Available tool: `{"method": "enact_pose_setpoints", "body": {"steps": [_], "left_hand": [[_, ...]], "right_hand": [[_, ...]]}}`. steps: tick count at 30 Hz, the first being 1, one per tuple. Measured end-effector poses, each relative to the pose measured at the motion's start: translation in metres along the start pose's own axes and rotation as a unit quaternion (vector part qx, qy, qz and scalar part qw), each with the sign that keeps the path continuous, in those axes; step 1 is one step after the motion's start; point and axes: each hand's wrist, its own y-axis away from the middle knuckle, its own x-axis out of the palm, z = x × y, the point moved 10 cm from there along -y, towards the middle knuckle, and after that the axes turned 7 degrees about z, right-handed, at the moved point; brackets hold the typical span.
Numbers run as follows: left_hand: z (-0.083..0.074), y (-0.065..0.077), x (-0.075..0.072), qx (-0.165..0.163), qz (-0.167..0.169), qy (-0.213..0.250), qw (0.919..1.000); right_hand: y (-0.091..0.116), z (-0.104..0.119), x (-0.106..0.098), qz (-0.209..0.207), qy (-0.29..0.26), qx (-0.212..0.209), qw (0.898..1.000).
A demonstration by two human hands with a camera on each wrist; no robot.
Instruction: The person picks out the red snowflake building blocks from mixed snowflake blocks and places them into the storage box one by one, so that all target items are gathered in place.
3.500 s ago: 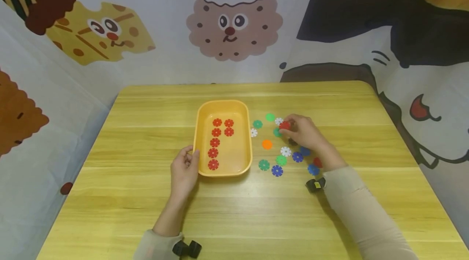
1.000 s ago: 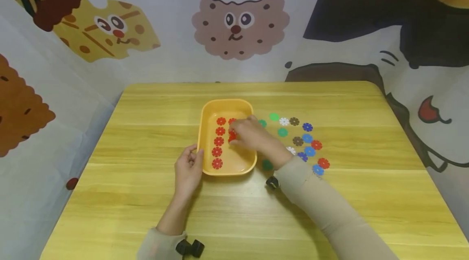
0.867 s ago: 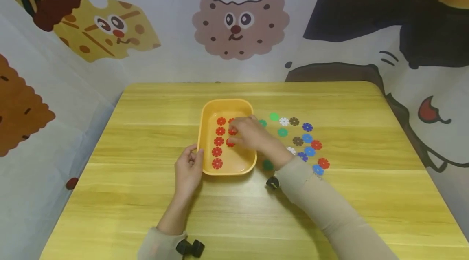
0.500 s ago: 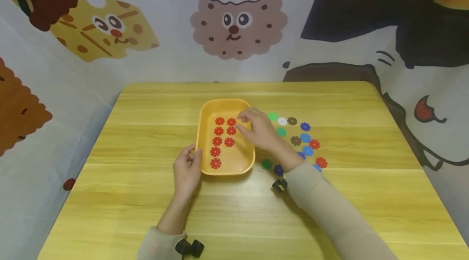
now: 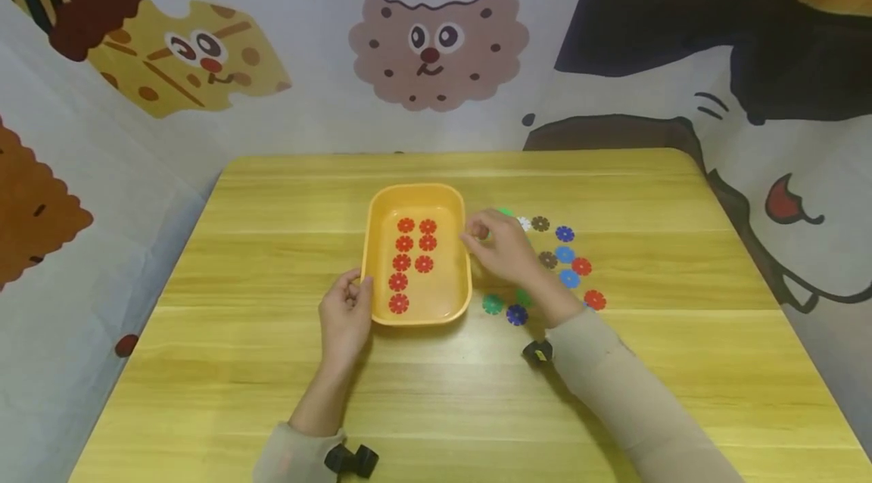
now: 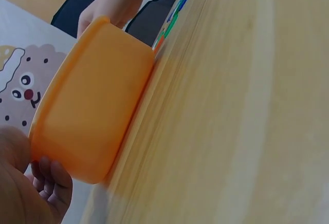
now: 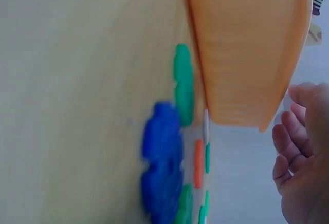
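Note:
My left hand [image 5: 345, 319] grips the left rim of a yellow-orange plastic tray [image 5: 446, 301], thumb on the rim and fingers curled against the outer wall in the left wrist view. Inside lie red notched snowflake discs [image 5: 401, 263], several in a left column and three in a column beside it. Just outside the right rim is my right hand [image 5: 507, 248], its fingers loosely bent with nothing visible between them. In the right wrist view its thumb [image 7: 303, 93] lies right at the rim. This hand hides some loose discs in the head view.
Loose discs lie right of the tray: a green disc [image 5: 493, 304], a dark blue disc [image 5: 517, 315], a red disc [image 5: 595, 300], a brown disc [image 5: 540, 223] and others. The right wrist view shows an orange disc [image 7: 198, 163]. A cartoon-printed cloth [image 5: 320, 119] stands behind the wooden table [image 5: 436, 407].
My right hand brought a red disc from the loose ones into the tray, set it third in the right column, let go and drew back right over the rim. The left hand stayed on the tray.

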Motion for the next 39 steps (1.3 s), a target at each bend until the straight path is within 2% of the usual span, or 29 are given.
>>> {"method": "enact_pose_setpoints", "body": {"steps": [3,14,23,33,39], "left_hand": [[0.001,0.0,0.001,-0.007,0.003,0.0,1.0],[0.003,0.0,0.001,-0.014,0.005,0.0,0.9999],[0.001,0.001,0.001,-0.012,0.009,0.001,0.9999],[0.0,0.001,0.001,-0.017,0.012,-0.001,0.9998],[0.0,0.001,0.0,-0.013,0.01,0.0,0.9999]], "right_hand": [[0.005,-0.007,0.0,0.019,0.003,0.015,1.0],[0.021,-0.026,-0.008,0.031,-0.004,0.055,0.998],[0.036,-0.04,-0.019,0.05,0.002,0.107,0.993],[0.054,-0.05,-0.038,0.028,0.033,0.06,0.997],[0.063,-0.062,-0.046,0.047,0.036,0.089,0.994]]}}
